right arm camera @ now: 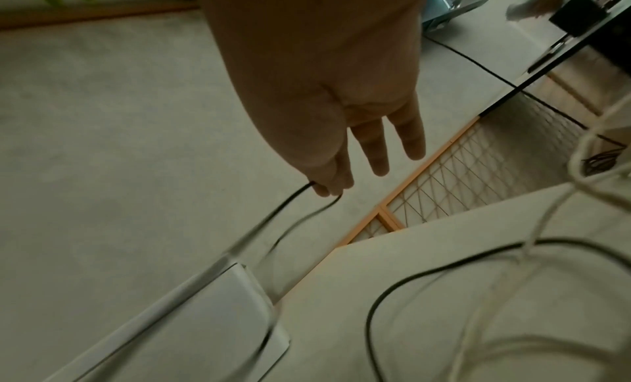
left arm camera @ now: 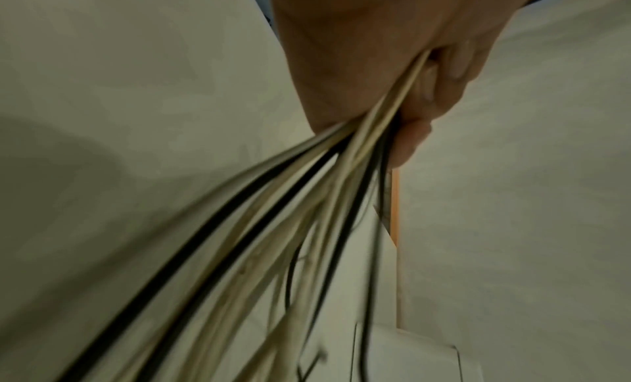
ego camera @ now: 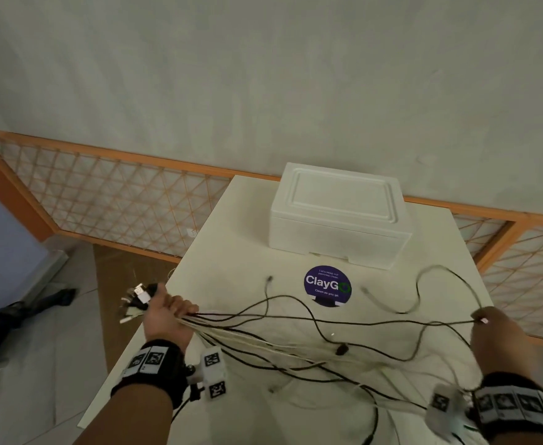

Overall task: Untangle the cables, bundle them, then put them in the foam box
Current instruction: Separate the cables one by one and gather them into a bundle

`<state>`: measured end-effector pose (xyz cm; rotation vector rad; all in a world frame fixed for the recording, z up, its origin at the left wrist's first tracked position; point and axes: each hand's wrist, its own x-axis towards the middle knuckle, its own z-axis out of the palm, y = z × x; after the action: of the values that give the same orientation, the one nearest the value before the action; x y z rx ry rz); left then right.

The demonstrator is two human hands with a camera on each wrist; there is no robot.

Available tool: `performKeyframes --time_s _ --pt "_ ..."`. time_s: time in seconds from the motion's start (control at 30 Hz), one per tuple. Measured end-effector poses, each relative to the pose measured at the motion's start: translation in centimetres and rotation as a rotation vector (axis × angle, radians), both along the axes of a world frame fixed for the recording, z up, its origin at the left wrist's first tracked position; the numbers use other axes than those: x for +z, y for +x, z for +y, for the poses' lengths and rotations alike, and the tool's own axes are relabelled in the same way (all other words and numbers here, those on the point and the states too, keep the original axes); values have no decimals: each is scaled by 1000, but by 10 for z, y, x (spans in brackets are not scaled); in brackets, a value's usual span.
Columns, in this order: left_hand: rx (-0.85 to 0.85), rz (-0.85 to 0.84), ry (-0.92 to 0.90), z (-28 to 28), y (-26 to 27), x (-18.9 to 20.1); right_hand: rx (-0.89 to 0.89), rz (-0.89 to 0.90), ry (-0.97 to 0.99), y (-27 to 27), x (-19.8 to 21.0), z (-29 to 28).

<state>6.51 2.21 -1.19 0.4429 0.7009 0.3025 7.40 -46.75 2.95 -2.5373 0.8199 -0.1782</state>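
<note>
Many cables [ego camera: 296,345] bunched in left hand [ego camera: 167,316] fingers; right hand [ego camera: 495,332] seemingly pinches one black cable [right arm camera: 290,207].

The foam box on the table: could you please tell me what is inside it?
Its inside cannot be seen: the lid sits closed on the foam box, covering everything. The cables all lie outside it.

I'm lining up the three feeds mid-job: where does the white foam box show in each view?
Head: foam box, lid on, at the table's far end, behind the purple ClayGo sticker.
Left wrist: only a blurred white corner at bottom right looks like it; not certain.
Right wrist: bottom left, with a black cable from the right hand running over it.
Shared landmark: the orange-framed lattice screen.
</note>
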Motion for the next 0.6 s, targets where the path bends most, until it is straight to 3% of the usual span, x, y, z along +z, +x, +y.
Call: performKeyframes --time_s 0.2,0.27,0.33,0.43,0.5,0.6 --pt "-167 -87 62 -38 10 11 220 281 -143 9 -21 64" --pt "-237 -149 67 -52 10 18 435 199 -125 14 -12 110" --pt "-320 -205 83 -70 9 25 751 68 57 12 4 163" --pt "-450 -234 150 -97 7 34 1160 141 181 -3 22 239" --pt "-503 -228 244 -105 7 37 1203 227 164 -9 17 266" --pt "-456 -118 317 -99 7 44 1104 237 36 -7 1 260"
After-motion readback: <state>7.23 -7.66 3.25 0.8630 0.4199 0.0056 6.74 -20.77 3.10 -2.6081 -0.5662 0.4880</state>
